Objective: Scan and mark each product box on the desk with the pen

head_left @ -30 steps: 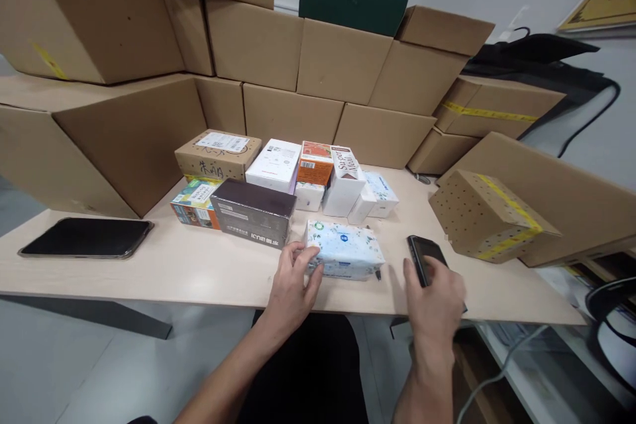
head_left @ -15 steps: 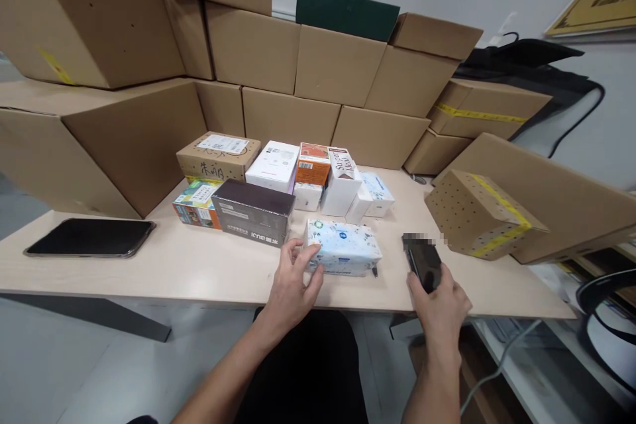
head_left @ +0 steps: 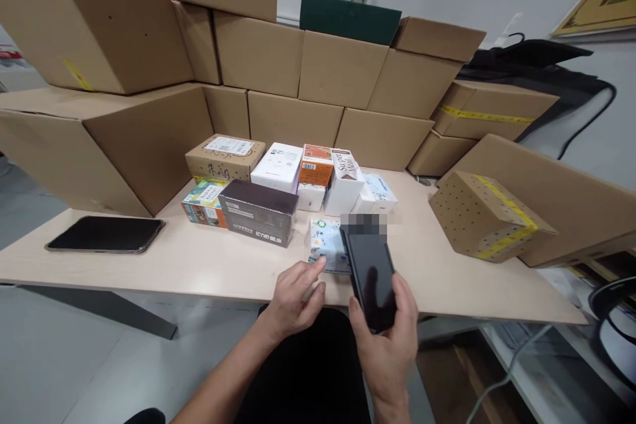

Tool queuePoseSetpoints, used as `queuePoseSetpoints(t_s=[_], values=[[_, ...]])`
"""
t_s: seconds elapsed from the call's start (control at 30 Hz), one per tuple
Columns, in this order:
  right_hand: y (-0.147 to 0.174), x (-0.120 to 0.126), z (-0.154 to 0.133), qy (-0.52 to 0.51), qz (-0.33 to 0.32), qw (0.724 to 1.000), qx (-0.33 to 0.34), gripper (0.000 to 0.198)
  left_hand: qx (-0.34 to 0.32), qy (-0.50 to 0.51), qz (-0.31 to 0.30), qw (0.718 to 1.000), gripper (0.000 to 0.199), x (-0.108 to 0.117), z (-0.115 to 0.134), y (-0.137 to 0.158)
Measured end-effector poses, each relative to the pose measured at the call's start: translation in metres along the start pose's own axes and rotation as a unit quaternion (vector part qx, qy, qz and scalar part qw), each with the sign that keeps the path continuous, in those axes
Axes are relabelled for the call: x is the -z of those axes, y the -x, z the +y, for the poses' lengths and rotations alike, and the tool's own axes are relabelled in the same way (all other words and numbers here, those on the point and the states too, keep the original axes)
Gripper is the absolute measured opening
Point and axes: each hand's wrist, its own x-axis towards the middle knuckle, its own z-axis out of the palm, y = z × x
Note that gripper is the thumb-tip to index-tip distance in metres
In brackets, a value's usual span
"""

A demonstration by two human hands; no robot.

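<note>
- Black, phone-shaped device (head_left: 373, 281) sits in the right hand (head_left: 390, 338), overlapping the right part of the floral pack (head_left: 328, 242) in this view; the thumb lies along the device's left edge and the fingers along its right, pinching it between 2 sides.
- Left hand (head_left: 295, 298) is at the near left of the pack, loosely spread: index finger stretched toward the pack's front, thumb apart, the other fingers curled. It pinches nothing that shows; whether the index fingertip touches the pack, I cannot tell.
- The step in hand looks like holding the device up at the pack (a guess from the pose alone), with the left hand beside it.
- Any next move seems to call for a steady right grip and care not to knock the pack.
- Behind the pack stand the Super Meal box (head_left: 344, 189) and, left of that, an orange box (head_left: 317, 172); left of the pack is a dark box (head_left: 258, 209) and, farther left, a flat phone (head_left: 104, 234) on the table (head_left: 213, 271).
- The device hides the pack's right end. Its top is pixelated and unreadable; whether it touches the pack is unclear. The left hand's curled fingertips are out of sight, and both forearms (head_left: 228, 368) are cut off below.
</note>
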Motion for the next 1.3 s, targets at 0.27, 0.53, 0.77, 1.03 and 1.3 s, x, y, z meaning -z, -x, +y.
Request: queuePoseSetpoints(t_s=[0.27,0.53,0.77,1.03,1.3], values=[[0.008,-0.014,-0.014,-0.01,-0.018,0.999,0.025,0.069,0.024,0.049,-0.034,0.998,0.06,0.002,-0.003,-0.001],[0.011,-0.016,-0.015,-0.011,-0.023,0.999,0.025,0.067,0.063,0.068,-0.055,0.994,0.058,0.002,-0.002,0.0],[0.014,-0.017,-0.015,-0.02,-0.022,0.999,0.014,0.066,0.072,0.083,-0.051,0.993,0.06,0.002,-0.003,0.001],[0.013,-0.017,-0.017,-0.033,-0.021,0.999,0.01,0.068,0.076,0.112,-0.049,0.99,0.062,0.003,-0.003,0.0],[0.008,-0.018,-0.019,-0.031,-0.023,0.998,0.041,0.072,0.094,0.163,-0.042,0.981,0.06,0.002,-0.006,0.0]])
